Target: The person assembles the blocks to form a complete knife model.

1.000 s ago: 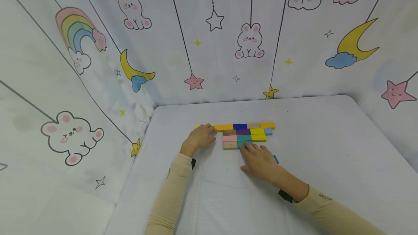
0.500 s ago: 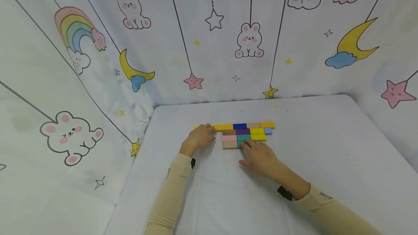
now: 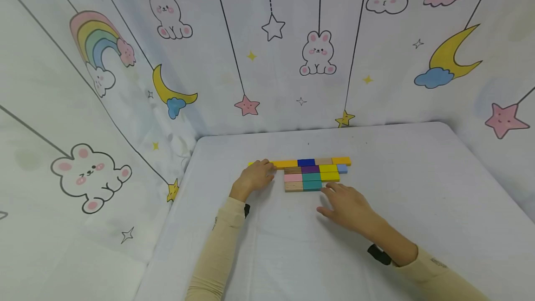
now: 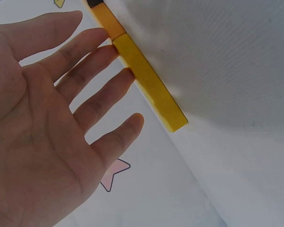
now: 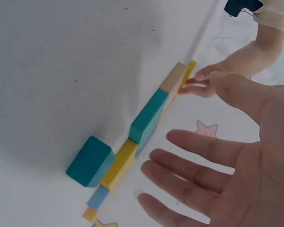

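Colored wooden blocks lie in several rows on the table. At the left end of the back row is a yellow block; my left hand has its extended fingertips against that block's side. My right hand holds nothing, fingers spread and slightly bent, just right of the front teal block. Beside that teal block is a tan block. The right wrist view shows a separate teal block standing apart from the rows; in the head view my right hand hides it.
Further back in the layout are a blue block, a purple block, a pink block and a light blue block. A white cloth covers the table. Behind it hangs a printed curtain with rabbits and stars.
My right hand has drawn back to the right from over the front teal block, which now shows fully. My left hand stays in place at the back row.
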Action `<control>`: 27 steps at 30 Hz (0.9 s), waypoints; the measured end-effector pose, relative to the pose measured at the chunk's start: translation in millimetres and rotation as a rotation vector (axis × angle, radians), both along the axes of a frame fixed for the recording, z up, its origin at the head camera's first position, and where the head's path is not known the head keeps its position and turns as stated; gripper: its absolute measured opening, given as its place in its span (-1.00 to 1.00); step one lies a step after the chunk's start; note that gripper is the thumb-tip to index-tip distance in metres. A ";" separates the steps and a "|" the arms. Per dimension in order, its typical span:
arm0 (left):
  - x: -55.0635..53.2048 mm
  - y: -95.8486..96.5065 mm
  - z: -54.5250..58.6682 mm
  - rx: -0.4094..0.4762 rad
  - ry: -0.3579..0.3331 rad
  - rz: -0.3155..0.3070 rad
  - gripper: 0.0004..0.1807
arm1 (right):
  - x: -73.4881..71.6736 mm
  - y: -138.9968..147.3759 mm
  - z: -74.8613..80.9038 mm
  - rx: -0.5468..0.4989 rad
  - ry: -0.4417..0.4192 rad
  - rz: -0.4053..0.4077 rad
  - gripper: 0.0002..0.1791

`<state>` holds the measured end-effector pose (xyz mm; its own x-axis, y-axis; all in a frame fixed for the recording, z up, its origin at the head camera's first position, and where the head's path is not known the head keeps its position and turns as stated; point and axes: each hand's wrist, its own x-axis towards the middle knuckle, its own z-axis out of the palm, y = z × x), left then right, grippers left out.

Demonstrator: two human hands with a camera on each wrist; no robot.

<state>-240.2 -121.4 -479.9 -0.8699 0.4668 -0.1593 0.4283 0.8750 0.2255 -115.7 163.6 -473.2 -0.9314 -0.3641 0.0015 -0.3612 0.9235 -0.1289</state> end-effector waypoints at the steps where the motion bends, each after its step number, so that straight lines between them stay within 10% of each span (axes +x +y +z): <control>1: 0.5 -0.3 0.6 0.000 -0.002 0.001 -0.58 | 2.1 1.6 1.2 0.006 -0.004 0.000 -0.31; 27: -1.4 -3.2 -1.8 -0.012 0.007 -0.011 -0.60 | 48.2 47.2 4.5 -0.006 -0.009 0.017 -0.26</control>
<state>-241.6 -124.7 -481.6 -0.8658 0.4744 -0.1591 0.4392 0.8729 0.2125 -67.5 210.8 -468.7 -0.9250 -0.3799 -0.0045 -0.3757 0.9164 -0.1381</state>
